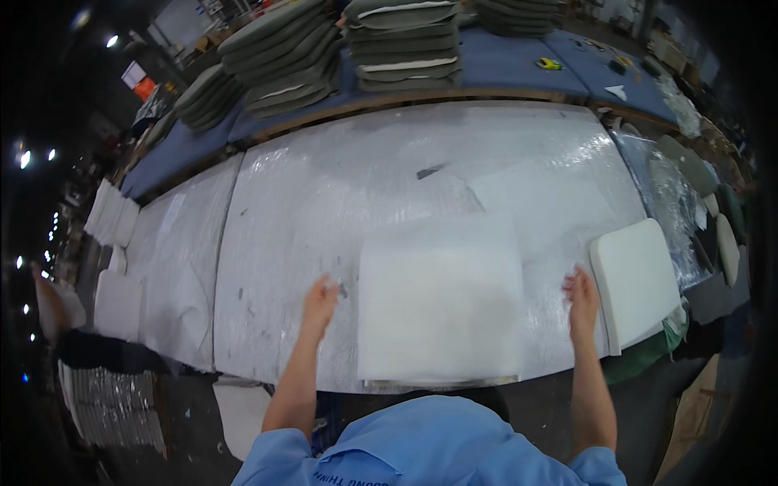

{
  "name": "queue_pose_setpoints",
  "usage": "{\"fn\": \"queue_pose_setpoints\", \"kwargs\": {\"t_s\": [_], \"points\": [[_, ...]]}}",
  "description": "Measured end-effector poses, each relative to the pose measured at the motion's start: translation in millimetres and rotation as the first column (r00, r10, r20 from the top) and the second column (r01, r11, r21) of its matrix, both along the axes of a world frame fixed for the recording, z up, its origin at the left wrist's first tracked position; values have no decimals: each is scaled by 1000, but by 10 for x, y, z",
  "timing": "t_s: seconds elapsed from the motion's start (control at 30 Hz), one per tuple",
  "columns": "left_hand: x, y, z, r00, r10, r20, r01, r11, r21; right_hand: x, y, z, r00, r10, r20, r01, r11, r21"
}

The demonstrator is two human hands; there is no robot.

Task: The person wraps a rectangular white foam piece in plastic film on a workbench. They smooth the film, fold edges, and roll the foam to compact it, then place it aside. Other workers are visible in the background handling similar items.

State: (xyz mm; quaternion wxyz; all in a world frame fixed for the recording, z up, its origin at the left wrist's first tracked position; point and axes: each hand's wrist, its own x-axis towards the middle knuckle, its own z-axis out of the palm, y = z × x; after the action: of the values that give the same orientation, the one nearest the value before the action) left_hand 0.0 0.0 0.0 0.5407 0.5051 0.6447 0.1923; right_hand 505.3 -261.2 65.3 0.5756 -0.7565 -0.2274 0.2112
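Note:
A square white sheet of soft padding (442, 300) lies before me at the near edge of the plastic-covered table (300, 211). Thin layered edges show beneath its front side. My left hand (320, 306) hovers to the left of the padding, its loosely bent fingers slightly blurred and nothing visible in them. On the other side, my right hand (581, 301) is apart from the padding, with bent, parted fingers and no object in them. Close to its right is a white foam seat cushion (636, 283) with rounded corners.
Stacks of grey-green cushions (409, 44) stand on a blue-topped bench (506, 65) along the back. A yellow tool (549, 63) lies there. White pads (119, 304) and another person's dark sleeve (105, 352) are at left. Clear plastic wrap (668, 198) covers the right side.

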Motion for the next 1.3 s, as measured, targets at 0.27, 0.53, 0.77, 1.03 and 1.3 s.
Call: {"fn": "queue_pose_setpoints", "kwargs": {"t_s": [0.27, 0.53, 0.77, 1.03, 1.3], "points": [[-199, -741, -449, 992, 124, -24, -120, 868, -481, -685, -179, -1365, 974, 119, -195, -200, 857, -476], [-77, -813, -578, 991, 112, -78, -126, 970, -206, -710, -289, -1648, 985, 67, -161, -145, 829, -540], [29, -764, -720, 973, 229, -18, -225, 968, 109, -785, -265, -1664, 998, -4, -70, -26, 909, -417], [9, -616, -500, 994, 60, -90, -76, 979, -191, -812, -249, -1663, 997, -29, -73, -6, 899, -438], [361, 182, -447, 989, 132, -70, -147, 944, -297, -469, 583, -1451, 998, -30, -51, 7, 915, -404]]}}
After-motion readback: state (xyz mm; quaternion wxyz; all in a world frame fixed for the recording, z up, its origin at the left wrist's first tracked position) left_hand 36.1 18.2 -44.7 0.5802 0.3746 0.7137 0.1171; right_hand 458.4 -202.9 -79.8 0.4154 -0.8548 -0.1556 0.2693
